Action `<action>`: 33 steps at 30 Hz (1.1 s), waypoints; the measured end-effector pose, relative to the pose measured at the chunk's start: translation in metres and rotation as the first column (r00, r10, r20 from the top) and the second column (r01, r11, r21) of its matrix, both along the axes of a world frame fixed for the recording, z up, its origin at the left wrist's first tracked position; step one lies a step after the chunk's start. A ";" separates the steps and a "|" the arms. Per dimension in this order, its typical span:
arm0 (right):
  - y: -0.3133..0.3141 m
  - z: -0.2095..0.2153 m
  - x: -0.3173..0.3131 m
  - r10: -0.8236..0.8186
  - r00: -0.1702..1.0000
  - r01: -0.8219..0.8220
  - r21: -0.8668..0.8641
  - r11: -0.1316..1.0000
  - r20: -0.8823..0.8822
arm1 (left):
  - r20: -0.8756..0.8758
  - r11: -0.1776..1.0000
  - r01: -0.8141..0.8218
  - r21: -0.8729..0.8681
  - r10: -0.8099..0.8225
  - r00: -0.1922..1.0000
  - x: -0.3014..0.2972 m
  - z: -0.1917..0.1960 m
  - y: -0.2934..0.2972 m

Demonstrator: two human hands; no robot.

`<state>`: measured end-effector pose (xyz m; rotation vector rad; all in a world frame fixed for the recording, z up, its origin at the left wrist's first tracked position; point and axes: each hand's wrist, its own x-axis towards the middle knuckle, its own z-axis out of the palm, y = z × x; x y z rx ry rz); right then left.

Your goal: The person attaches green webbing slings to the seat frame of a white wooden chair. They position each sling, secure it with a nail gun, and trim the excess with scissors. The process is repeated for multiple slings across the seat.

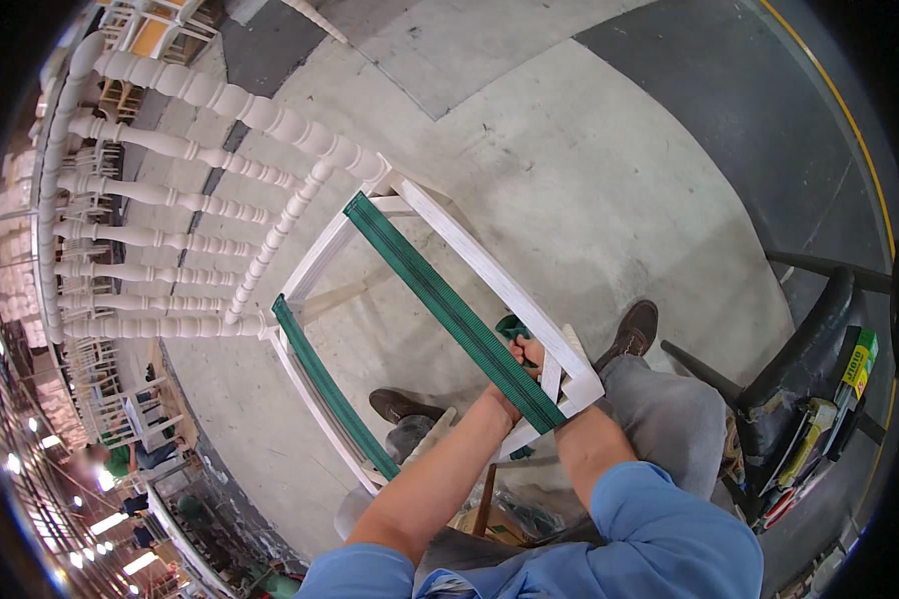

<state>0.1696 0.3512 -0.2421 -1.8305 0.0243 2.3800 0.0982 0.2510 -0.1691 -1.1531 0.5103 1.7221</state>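
A white wooden chair frame [484, 265] with a turned-spindle back [195, 155] lies tilted before me. Two green webbing straps [435, 290] span its seat opening. My left hand [506, 397] reaches under the nearer strap, its fingers mostly hidden there. Between that strap and the right rail, curled fingers show; they look like those of my right hand [529, 356], whose forearm passes beneath the frame's near corner. They are closed beside a loose length of darker green webbing [512, 326]. More green webbing shows below the corner.
At right stands a black padded seat [809, 339] carrying a yellow-green box [857, 361] and hand tools. My shoes [633, 327] flank the frame on the concrete floor. Chair frames are stacked at far left, where a person in green [120, 459] appears. A cardboard box [494, 524] lies below me.
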 end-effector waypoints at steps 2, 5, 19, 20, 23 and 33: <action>-0.006 0.006 -0.004 0.087 0.996 -0.088 -0.016 0.996 -0.002 | 0.009 0.994 -0.088 0.063 0.088 0.996 0.004 -0.001 -0.018; 0.010 0.004 0.001 0.197 0.980 -0.198 0.059 0.978 0.016 | -0.023 0.992 0.112 -0.059 -0.113 0.993 -0.007 0.036 0.011; 0.096 0.328 0.087 0.982 0.110 -0.628 0.777 -0.052 0.154 | -0.488 0.972 0.173 -0.157 -0.228 0.842 -0.050 0.059 0.040; 0.132 0.347 0.117 0.936 0.304 -0.655 0.753 0.069 0.178 | -0.482 0.969 0.190 -0.159 -0.244 0.841 -0.054 0.062 0.045; 0.237 0.375 0.219 0.261 0.556 -0.793 0.597 -0.119 0.789 | -0.447 0.964 0.216 -0.156 -0.264 0.855 -0.052 0.067 0.057; 0.315 0.315 0.344 0.237 0.413 -0.901 0.357 0.247 0.879 | -0.439 0.991 0.122 0.056 -0.085 0.895 -0.058 0.073 0.063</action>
